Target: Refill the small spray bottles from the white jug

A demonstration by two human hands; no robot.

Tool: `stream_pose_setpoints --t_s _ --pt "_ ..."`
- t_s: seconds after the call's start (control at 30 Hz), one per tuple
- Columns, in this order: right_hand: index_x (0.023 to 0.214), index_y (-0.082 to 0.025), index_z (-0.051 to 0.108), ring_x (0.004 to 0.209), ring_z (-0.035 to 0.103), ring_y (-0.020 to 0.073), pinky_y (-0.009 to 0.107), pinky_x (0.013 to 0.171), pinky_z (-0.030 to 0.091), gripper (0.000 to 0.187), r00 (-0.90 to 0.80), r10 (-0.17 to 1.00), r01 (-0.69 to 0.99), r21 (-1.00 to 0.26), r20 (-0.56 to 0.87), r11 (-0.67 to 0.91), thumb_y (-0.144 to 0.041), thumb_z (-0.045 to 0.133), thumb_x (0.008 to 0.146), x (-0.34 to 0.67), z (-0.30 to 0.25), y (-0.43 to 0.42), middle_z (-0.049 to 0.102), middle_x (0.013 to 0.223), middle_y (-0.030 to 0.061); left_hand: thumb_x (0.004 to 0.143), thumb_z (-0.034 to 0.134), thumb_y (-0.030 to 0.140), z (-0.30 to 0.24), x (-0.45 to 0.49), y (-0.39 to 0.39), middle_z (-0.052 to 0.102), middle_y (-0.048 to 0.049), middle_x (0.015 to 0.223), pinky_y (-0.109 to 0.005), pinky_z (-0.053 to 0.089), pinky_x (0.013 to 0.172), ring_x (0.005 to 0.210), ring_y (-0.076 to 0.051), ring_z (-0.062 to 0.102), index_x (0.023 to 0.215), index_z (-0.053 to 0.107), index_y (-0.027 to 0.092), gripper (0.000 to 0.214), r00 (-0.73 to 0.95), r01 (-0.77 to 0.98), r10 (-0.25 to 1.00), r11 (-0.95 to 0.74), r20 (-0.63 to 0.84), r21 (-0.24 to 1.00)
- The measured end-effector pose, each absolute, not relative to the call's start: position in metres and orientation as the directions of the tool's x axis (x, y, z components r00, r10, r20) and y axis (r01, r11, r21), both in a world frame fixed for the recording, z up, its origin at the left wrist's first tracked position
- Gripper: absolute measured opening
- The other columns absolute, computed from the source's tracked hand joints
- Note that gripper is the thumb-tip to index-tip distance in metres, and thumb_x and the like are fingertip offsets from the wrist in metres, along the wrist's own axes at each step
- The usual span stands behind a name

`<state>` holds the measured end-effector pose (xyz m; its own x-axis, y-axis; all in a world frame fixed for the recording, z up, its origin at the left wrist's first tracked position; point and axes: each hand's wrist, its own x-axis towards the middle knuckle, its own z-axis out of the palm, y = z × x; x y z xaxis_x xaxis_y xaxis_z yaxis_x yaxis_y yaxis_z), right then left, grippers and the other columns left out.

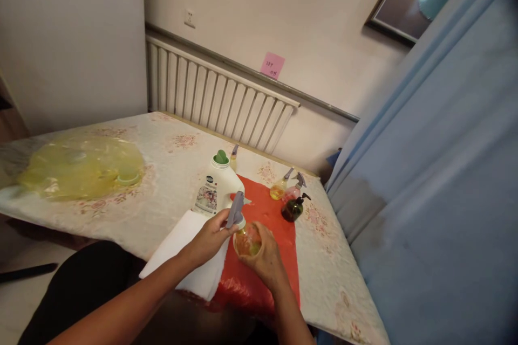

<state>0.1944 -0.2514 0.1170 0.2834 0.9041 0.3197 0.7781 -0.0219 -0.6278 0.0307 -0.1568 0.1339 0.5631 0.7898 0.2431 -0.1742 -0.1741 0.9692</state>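
A clear spray bottle (245,241) with a grey trigger head is between my hands, above a red plastic sheet (279,275). Closed around its grey head and neck is my left hand (212,237). My right hand (265,256) wraps the round body from the right side. Some yellowish-green shows low inside the bottle. Just beyond stands a large white jug (222,180) with a green inner spout and a printed label. A folded white towel (190,253) lies under my left forearm.
Two spray bottles (278,190) and a dark pump bottle (293,209) stand at the sheet's far right. Another spray bottle (233,157) is behind the jug. A yellow plastic bag (81,167) lies at the table's left. A blue curtain (437,172) hangs along the right edge.
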Motion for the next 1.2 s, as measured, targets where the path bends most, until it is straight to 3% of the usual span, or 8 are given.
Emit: stream_pose_setpoints --t_s 0.2,0.5,0.77,0.97,1.2 --pt "0.125 -0.021 0.057 0.11 0.063 0.0301 0.042 0.098 0.05 0.076 0.319 0.914 0.691 -0.721 0.249 -0.045 -0.02 0.081 0.053 0.186 0.116 -0.25 0.066 0.12 0.0088 0.081 0.068 0.033 0.128 0.026 -0.148 0.07 -0.0034 0.11 -0.04 0.036 0.106 0.117 -0.031 0.056 0.115 0.068 0.022 0.036 0.606 -0.167 0.766 -0.143 0.216 0.976" --pt "0.112 -0.026 0.062 0.097 0.066 0.0261 0.037 0.085 0.054 0.055 0.307 0.91 0.637 -0.77 0.279 0.021 -0.024 0.077 0.059 0.181 0.111 -0.247 0.071 0.104 0.0021 0.08 0.069 0.033 0.128 0.02 -0.138 0.068 -0.0036 0.122 -0.042 0.027 0.115 0.128 -0.032 0.049 0.123 0.066 0.023 0.045 0.635 -0.17 0.736 -0.164 0.236 0.972" --pt "0.113 -0.025 0.062 0.095 0.066 0.0257 0.036 0.082 0.054 0.06 0.321 0.897 0.667 -0.745 0.304 0.014 -0.022 0.078 0.055 0.178 0.11 -0.247 0.07 0.104 0.0025 0.083 0.065 0.033 0.126 0.019 -0.137 0.07 -0.0019 0.112 -0.039 0.032 0.11 0.121 -0.031 0.052 0.117 0.069 0.023 0.035 0.671 -0.122 0.707 -0.19 0.222 0.974" --pt "0.107 -0.024 0.064 0.089 0.066 0.0233 0.032 0.077 0.053 0.055 0.314 0.913 0.614 -0.789 0.261 0.015 -0.022 0.078 0.054 0.178 0.11 -0.246 0.07 0.097 0.0009 0.089 0.055 0.034 0.122 0.017 -0.133 0.065 -0.0034 0.122 -0.039 0.033 0.11 0.124 -0.027 0.049 0.127 0.058 0.018 0.041 0.757 -0.031 0.621 -0.278 0.205 0.96" --pt "0.104 -0.023 0.064 0.083 0.065 0.0225 0.032 0.075 0.053 0.053 0.363 0.912 0.556 -0.83 0.191 -0.048 -0.021 0.076 0.053 0.168 0.117 -0.245 0.071 0.091 0.0003 0.09 0.057 0.039 0.114 0.019 -0.132 0.063 -0.004 0.131 -0.041 0.031 0.113 0.126 -0.029 0.05 0.133 0.055 0.021 0.047 0.74 -0.081 0.645 -0.198 0.192 0.977"
